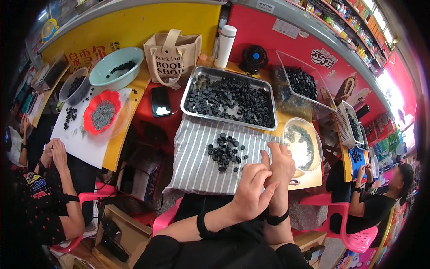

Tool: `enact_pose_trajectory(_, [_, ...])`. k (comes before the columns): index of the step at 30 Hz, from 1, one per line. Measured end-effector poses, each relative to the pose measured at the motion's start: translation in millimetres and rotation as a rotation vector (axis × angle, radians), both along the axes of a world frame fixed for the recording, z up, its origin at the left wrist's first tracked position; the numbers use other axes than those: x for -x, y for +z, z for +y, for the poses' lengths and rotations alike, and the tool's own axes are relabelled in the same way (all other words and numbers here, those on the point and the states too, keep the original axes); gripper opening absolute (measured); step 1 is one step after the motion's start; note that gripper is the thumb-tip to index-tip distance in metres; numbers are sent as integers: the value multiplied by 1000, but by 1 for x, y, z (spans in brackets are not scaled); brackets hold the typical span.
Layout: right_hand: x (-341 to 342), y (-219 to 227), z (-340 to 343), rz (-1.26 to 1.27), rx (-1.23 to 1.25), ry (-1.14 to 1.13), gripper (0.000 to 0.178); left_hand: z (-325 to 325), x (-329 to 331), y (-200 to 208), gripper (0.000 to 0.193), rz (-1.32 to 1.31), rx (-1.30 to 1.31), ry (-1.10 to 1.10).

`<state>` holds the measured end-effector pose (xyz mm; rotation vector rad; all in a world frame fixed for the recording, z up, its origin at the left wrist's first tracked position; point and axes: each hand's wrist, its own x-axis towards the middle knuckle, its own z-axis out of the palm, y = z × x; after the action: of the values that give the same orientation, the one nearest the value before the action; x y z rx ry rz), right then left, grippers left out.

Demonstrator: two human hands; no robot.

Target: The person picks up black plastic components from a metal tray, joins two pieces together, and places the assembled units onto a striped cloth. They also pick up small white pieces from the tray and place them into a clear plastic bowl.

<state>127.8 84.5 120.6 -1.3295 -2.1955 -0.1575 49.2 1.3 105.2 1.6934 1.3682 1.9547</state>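
Note:
My left hand [253, 187] hovers over the right edge of a striped grey cloth [192, 154], its fingers curled beside my right wrist. Anything inside those fingers is hidden. Reaching past it, my right hand [281, 166] has its fingers stretched and apart at the near left side of a round clear tub [315, 131] of small grey-green pieces. I see nothing held in it. A loose pile of small black round caps [225, 151] lies on the cloth. Behind it, a metal tray [187, 110] holds many more black caps.
A clear bin [322, 105] of black parts, a small fan [254, 59], a white bottle [225, 46], a tote bag [172, 56] and a phone [161, 102] stand or lie around the tray. People work at both sides; the left table bears a red bowl [117, 99] and teal basin [101, 76].

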Motion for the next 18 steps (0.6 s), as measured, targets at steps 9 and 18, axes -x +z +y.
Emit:
enact_pose_trajectory(9, [11,-8,-6,-43,39,58,25,-2,13,-11,19,-99,89,-6])
enact_pose_trajectory(18, [39,-41,16,40,186,436,26,-19,63,-26,8,-307,278,-102])
